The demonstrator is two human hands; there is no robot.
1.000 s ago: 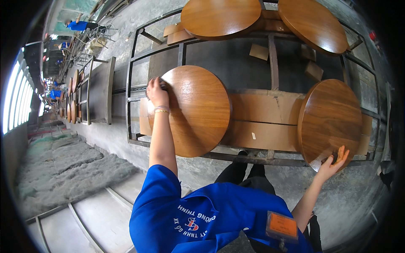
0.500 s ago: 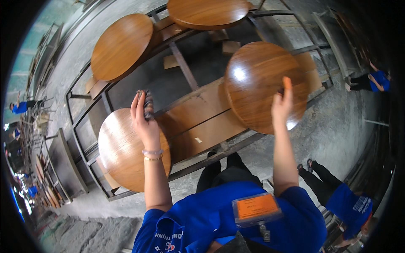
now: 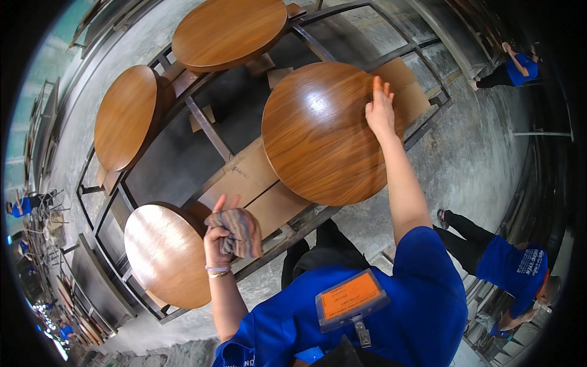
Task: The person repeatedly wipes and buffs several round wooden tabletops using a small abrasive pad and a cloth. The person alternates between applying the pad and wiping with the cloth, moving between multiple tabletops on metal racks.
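In my left hand [image 3: 215, 243] is a folded, striped brown-and-grey cloth [image 3: 242, 231], held over the frame's near side with a couple of fingers sticking up. My right hand [image 3: 381, 114] lies with fingers stretched along the right part of a glossy round wooden tabletop [image 3: 318, 137]; it seems to touch the surface. A second round top [image 3: 164, 257], bright with glare, sits just left of my left hand. Two more round tops rest farther off, one at the far left [image 3: 125, 119] and one at the back [image 3: 229, 30].
A dark metal frame [image 3: 209, 127] carries the tops, with cardboard strips [image 3: 244, 171] beneath them. One person in blue [image 3: 510, 266] bends at the lower right; another [image 3: 520, 68] is at the far right. Dark panels [image 3: 98, 278] lean at the left.
My view has shifted right, so the tops sit farther left. My right hand has moved to the right part of the near top. My left hand has turned, showing more of the cloth.
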